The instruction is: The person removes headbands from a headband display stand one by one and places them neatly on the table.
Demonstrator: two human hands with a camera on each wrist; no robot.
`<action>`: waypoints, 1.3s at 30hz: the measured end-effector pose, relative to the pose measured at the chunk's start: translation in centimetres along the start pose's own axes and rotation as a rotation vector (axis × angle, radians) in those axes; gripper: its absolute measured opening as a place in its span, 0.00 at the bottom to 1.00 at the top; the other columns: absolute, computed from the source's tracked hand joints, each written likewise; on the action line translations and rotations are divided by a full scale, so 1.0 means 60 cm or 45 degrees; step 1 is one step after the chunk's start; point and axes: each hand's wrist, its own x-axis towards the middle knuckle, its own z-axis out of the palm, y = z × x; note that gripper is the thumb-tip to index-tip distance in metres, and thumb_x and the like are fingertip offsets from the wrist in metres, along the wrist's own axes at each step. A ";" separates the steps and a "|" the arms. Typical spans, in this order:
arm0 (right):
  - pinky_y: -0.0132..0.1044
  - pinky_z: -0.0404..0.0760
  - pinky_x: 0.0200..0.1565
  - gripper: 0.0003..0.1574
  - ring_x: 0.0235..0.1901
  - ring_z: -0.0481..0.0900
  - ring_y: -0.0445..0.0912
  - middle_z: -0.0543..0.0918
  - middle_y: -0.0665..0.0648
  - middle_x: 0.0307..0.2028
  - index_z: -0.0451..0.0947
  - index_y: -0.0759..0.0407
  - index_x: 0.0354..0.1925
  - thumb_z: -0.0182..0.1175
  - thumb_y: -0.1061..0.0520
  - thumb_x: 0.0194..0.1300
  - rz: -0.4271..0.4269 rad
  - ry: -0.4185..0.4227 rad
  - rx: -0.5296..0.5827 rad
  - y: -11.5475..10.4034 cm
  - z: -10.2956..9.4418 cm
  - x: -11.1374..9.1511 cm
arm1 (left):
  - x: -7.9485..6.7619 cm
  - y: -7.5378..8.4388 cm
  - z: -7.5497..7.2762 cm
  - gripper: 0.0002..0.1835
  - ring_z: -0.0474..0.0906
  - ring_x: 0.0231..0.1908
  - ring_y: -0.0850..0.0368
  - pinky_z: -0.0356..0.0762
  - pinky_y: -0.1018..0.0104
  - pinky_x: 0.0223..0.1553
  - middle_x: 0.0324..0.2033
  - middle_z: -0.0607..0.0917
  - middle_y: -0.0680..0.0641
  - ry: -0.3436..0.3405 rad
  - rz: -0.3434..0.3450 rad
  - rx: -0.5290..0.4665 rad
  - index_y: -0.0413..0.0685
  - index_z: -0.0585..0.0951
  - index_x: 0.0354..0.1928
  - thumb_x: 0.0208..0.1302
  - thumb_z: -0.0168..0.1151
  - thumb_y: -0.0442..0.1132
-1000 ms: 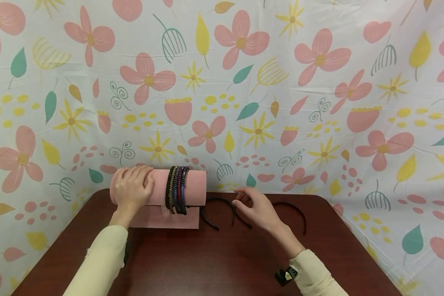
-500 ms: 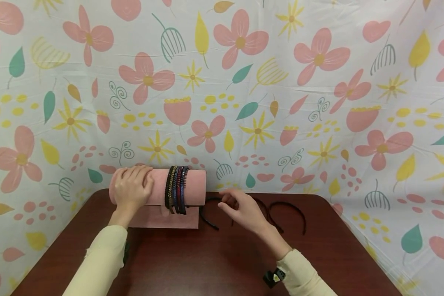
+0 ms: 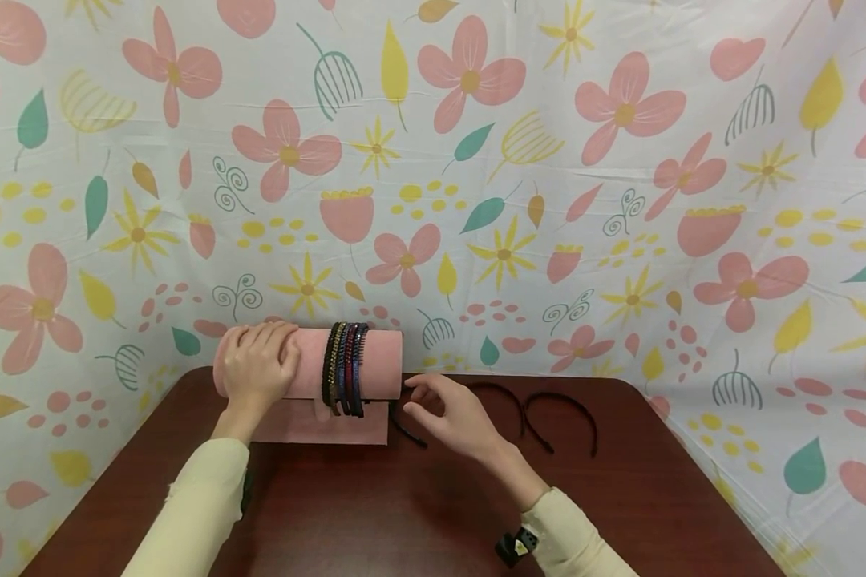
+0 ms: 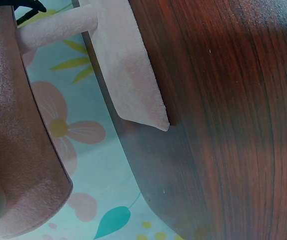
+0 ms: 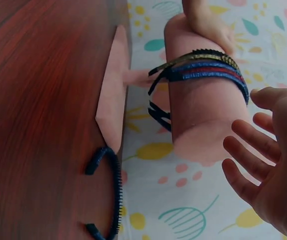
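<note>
Headbands [image 3: 344, 370] hug the pink roll [image 3: 384, 353], below and left of the middle in the head view. Other bands [image 5: 117, 187] lie on the desk [image 3: 332, 513], to the right. The left hand [image 3: 258, 362] holds the roll from on top. The right hand [image 3: 456, 413] is near the roll's other end, fingers loose and apart.

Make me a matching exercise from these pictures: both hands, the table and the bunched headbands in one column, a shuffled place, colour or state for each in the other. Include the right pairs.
Column one
1. left hand
2. right hand
3. table
4. bunched headbands

Column two
A. dark reddish brown
B. slipped over the pink roll, side by side
C. open, holding nothing
D. gripping one end of the pink roll

Right pairs: 1-D, 2-C, 3-A, 4-B
</note>
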 end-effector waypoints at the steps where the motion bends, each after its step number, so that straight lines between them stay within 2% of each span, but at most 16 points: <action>1: 0.45 0.84 0.46 0.20 0.42 0.83 0.40 0.83 0.43 0.39 0.77 0.46 0.56 0.63 0.47 0.67 0.003 -0.007 0.010 -0.001 0.002 0.000 | 0.000 0.000 0.000 0.21 0.85 0.44 0.45 0.71 0.47 0.57 0.42 0.90 0.47 -0.001 0.000 0.001 0.51 0.87 0.42 0.67 0.45 0.50; 7: 0.48 0.84 0.44 0.22 0.42 0.83 0.39 0.83 0.44 0.41 0.77 0.49 0.58 0.62 0.46 0.68 0.021 -0.048 0.051 -0.006 0.014 0.001 | 0.000 0.001 -0.001 0.22 0.85 0.45 0.45 0.72 0.47 0.58 0.43 0.90 0.47 0.002 0.002 0.003 0.51 0.87 0.42 0.67 0.44 0.50; 12: 0.43 0.83 0.43 0.23 0.43 0.83 0.41 0.84 0.46 0.43 0.76 0.48 0.59 0.61 0.46 0.69 0.009 -0.073 0.036 -0.011 0.026 0.002 | 0.000 0.001 -0.002 0.22 0.85 0.45 0.46 0.72 0.47 0.58 0.43 0.90 0.47 0.006 0.004 0.004 0.51 0.87 0.42 0.66 0.45 0.50; 18: 0.44 0.83 0.47 0.24 0.44 0.83 0.42 0.83 0.47 0.47 0.75 0.51 0.60 0.60 0.46 0.69 0.014 -0.101 0.051 -0.016 0.043 0.003 | -0.001 0.000 -0.002 0.22 0.85 0.44 0.45 0.72 0.46 0.57 0.43 0.90 0.47 -0.008 0.003 -0.001 0.50 0.87 0.43 0.67 0.44 0.50; 22: 0.39 0.83 0.48 0.23 0.43 0.84 0.41 0.83 0.49 0.48 0.75 0.49 0.60 0.60 0.47 0.70 0.014 -0.112 0.042 -0.022 0.053 0.006 | -0.001 -0.001 0.000 0.22 0.85 0.44 0.45 0.72 0.46 0.57 0.43 0.90 0.47 -0.004 0.005 -0.005 0.50 0.87 0.43 0.67 0.44 0.50; 24: 0.37 0.83 0.46 0.23 0.43 0.84 0.40 0.83 0.49 0.49 0.74 0.48 0.61 0.60 0.47 0.70 0.014 -0.117 0.030 -0.026 0.057 0.008 | 0.000 -0.001 0.001 0.22 0.85 0.44 0.45 0.72 0.46 0.57 0.43 0.90 0.47 0.006 0.009 -0.004 0.50 0.87 0.42 0.67 0.44 0.50; 27: 0.40 0.84 0.44 0.24 0.42 0.84 0.42 0.83 0.51 0.51 0.74 0.48 0.62 0.60 0.47 0.70 0.029 -0.133 0.035 -0.029 0.062 0.010 | 0.001 0.000 0.001 0.22 0.85 0.44 0.45 0.72 0.46 0.57 0.42 0.90 0.47 0.019 0.012 -0.005 0.50 0.87 0.42 0.67 0.44 0.50; 29: 0.37 0.83 0.42 0.24 0.42 0.83 0.40 0.83 0.49 0.52 0.73 0.47 0.63 0.59 0.47 0.70 0.042 -0.145 0.032 -0.030 0.067 0.011 | 0.002 0.000 0.001 0.22 0.85 0.44 0.45 0.72 0.47 0.57 0.42 0.90 0.47 0.021 0.012 -0.007 0.50 0.88 0.42 0.67 0.45 0.50; 34: 0.29 0.80 0.36 0.25 0.39 0.83 0.37 0.82 0.52 0.54 0.70 0.45 0.64 0.59 0.48 0.71 0.065 -0.159 0.051 -0.032 0.076 0.011 | 0.001 0.001 -0.002 0.22 0.85 0.44 0.45 0.71 0.47 0.58 0.43 0.90 0.46 0.016 0.008 -0.009 0.50 0.88 0.42 0.67 0.45 0.50; 39: 0.29 0.80 0.35 0.27 0.38 0.84 0.36 0.83 0.53 0.55 0.69 0.45 0.65 0.59 0.48 0.70 0.068 -0.134 0.066 -0.033 0.088 0.013 | 0.001 0.002 -0.001 0.21 0.85 0.44 0.45 0.72 0.47 0.57 0.42 0.90 0.46 0.023 0.010 -0.008 0.50 0.87 0.42 0.66 0.45 0.49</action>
